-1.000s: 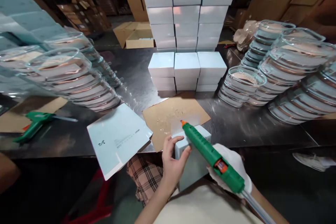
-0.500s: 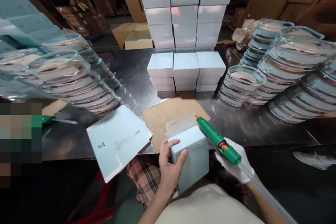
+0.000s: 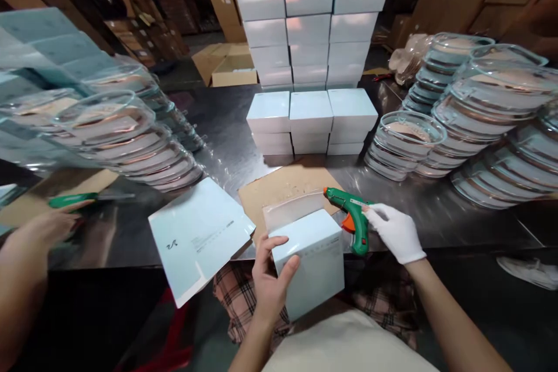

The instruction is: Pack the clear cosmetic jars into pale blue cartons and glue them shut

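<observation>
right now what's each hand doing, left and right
Left hand: bare, closed around the pale blue box, gripping its left side.
Right hand: gloved, fingers on the green glue gun resting on the metal table.

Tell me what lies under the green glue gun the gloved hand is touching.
The green glue gun rests at the edge of a brown cardboard sheet on the metal table. The white-gloved right hand hides its handle end.

So the right hand (image 3: 394, 233) has a plain white fabric glove on, snug, ending at the wrist, bare forearm after that. The left hand (image 3: 268, 279) has no glove, no sleeve either. Bottom middle of the frame there's a cream top, plus plaid brownish trousers underneath.
</observation>
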A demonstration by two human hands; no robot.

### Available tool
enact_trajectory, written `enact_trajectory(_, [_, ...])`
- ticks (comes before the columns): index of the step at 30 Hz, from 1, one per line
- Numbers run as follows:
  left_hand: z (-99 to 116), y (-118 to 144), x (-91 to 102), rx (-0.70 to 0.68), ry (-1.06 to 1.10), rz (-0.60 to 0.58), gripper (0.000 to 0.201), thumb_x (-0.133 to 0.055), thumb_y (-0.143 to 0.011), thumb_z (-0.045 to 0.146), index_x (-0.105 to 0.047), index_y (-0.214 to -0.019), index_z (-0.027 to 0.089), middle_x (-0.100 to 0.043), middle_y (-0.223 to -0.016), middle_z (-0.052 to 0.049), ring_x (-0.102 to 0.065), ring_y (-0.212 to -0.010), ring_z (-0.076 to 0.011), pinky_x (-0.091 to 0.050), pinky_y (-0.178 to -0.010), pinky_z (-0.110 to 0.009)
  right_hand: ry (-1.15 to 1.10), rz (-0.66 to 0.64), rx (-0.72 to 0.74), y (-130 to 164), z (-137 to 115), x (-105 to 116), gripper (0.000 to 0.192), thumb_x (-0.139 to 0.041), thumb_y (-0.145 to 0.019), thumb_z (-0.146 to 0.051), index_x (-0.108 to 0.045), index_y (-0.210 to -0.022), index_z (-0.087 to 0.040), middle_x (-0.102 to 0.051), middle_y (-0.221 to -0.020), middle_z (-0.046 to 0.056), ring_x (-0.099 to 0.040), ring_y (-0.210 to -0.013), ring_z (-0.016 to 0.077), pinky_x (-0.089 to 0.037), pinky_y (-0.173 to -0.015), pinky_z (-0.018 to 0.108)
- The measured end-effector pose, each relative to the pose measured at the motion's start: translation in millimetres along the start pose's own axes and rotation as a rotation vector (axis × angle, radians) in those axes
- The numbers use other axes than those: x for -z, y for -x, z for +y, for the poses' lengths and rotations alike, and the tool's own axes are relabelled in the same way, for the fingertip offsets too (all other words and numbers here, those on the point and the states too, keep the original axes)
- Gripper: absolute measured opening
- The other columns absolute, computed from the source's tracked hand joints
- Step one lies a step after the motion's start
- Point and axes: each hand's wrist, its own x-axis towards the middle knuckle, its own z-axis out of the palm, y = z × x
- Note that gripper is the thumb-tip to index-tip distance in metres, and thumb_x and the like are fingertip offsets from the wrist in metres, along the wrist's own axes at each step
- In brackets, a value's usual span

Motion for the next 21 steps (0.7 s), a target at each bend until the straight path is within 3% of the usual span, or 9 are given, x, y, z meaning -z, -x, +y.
enact_trajectory(2, [-1,1,-3.7,0.008,0.005,-0.061,0.045,-0.082,-0.074,0.066,-0.075,-0.093,0.026,-0.071,-0.103,-0.007,-0.060,-0.127,-0.0323,-0.049,-0.103,-0.040,-0.109,-0.143,-0.010,4,-18,-9,0.038,-0.081,-0.080,-0.047,-0.082,-0.105,-0.018,-0.081,-0.103,0.012,-0.076,-0.094,0.0287,-0.063,-0.079,0.038])
enact_trajectory(5, [0,3,-10.1,0.037,0.042,-0.152,0.048,-0.083,-0.073,0.067,-0.073,-0.091,0.024,-0.071,-0.102,-0.008,-0.060,-0.130,-0.0349,-0.049,-0.105,-0.043,-0.333,-0.493,-0.070,1,-36,-31,0.045,-0.084,-0.075,-0.047,-0.081,-0.107,-0.015,-0.081,-0.101,0.009,-0.076,-0.093,0.0267,-0.063,-0.082,0.038])
enact_trajectory(8, [-1,2,-13.2,0.107,0.113,-0.135,0.051,-0.086,-0.071,0.064,-0.066,-0.097,0.024,-0.071,-0.117,-0.011,-0.059,-0.134,-0.0371,-0.052,-0.103,-0.045,-0.424,-0.560,-0.082,-4,-35,-36,0.049,-0.085,-0.075,-0.056,-0.082,-0.103,-0.015,-0.080,-0.097,0.009,-0.076,-0.088,0.0249,-0.062,-0.080,0.037])
enact_trajectory(10, [-2,-2,-13.7,0.160,0.254,-0.107,0.059,-0.088,-0.074,0.058,-0.055,-0.114,0.029,-0.070,-0.122,-0.010,-0.066,-0.125,-0.0337,-0.056,-0.096,-0.044,-0.431,-0.661,0.060,-6,-30,-28,0.069,-0.081,-0.072,-0.074,-0.081,-0.110,-0.017,-0.078,-0.112,0.013,-0.075,-0.104,0.0283,-0.060,-0.092,0.042])
enact_trajectory(13, [-3,-9,-13.4,0.133,0.390,-0.084,0.073,-0.088,-0.078,0.051,-0.038,-0.131,0.037,-0.070,-0.114,-0.004,-0.073,-0.106,-0.0256,-0.058,-0.089,-0.040,-0.344,-0.845,0.437,-4,-28,-14,0.087,-0.070,-0.072,-0.088,-0.075,-0.127,-0.020,-0.068,-0.134,0.017,-0.065,-0.126,0.0312,-0.052,-0.108,0.049])
enact_trajectory(16, [-2,-14,-11.8,0.006,0.270,-0.130,0.051,-0.084,-0.080,0.054,-0.059,-0.117,0.030,-0.068,-0.107,-0.005,-0.070,-0.103,-0.0244,-0.057,-0.091,-0.039,-0.117,-0.774,0.647,-1,-32,-12,0.056,-0.079,-0.086,-0.060,-0.075,-0.127,-0.023,-0.065,-0.123,0.013,-0.065,-0.118,0.0247,-0.053,-0.107,0.046])
enact_trajectory(19, [1,-16,-9.5,-0.051,0.129,-0.243,0.036,-0.079,-0.083,0.058,-0.070,-0.081,0.023,-0.066,-0.102,-0.008,-0.066,-0.106,-0.0272,-0.055,-0.093,-0.040,-0.046,-0.758,0.686,1,-30,-19,0.027,-0.076,-0.092,-0.037,-0.080,-0.116,-0.025,-0.064,-0.115,0.009,-0.066,-0.112,0.0210,-0.055,-0.104,0.041])
enact_trajectory(21, [1,-16,-7.9,-0.037,0.083,-0.256,0.038,-0.078,-0.083,0.059,-0.071,-0.074,0.023,-0.066,-0.101,-0.009,-0.065,-0.108,-0.0282,-0.053,-0.095,-0.041,-0.076,-0.711,0.641,7,-21,-26,0.021,-0.075,-0.093,-0.035,-0.080,-0.111,-0.026,-0.064,-0.121,0.010,-0.066,-0.120,0.0223,-0.054,-0.108,0.042])
